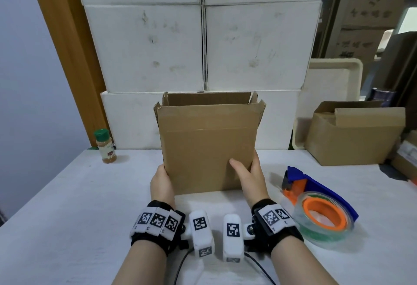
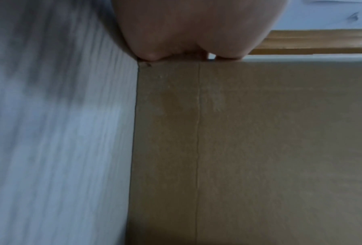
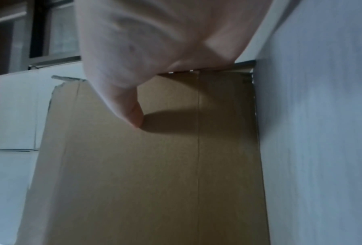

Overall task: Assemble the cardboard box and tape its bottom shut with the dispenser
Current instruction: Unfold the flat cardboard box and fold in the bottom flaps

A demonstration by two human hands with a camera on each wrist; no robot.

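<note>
A brown cardboard box (image 1: 207, 149) stands upright in the middle of the white table (image 1: 67, 217), its top flaps open. My left hand (image 1: 161, 183) grips its lower left edge, fingers hidden behind the cardboard. My right hand (image 1: 250, 176) holds the lower right edge, thumb on the front panel and fingers wrapped round the side. The left wrist view shows the left hand (image 2: 186, 33) at the corner of the box (image 2: 259, 149). In the right wrist view, the right hand (image 3: 144, 41) presses its thumb on the box (image 3: 144, 174). A blue and orange tape dispenser (image 1: 320, 203) with a clear roll lies to the right.
Stacked white cartons (image 1: 203, 47) form a wall just behind the box. A green-capped spice jar (image 1: 105, 147) stands at the back left. At the back right sit another open cardboard box (image 1: 354, 135) and a cream tray (image 1: 331, 81). Cables trail by my wrists.
</note>
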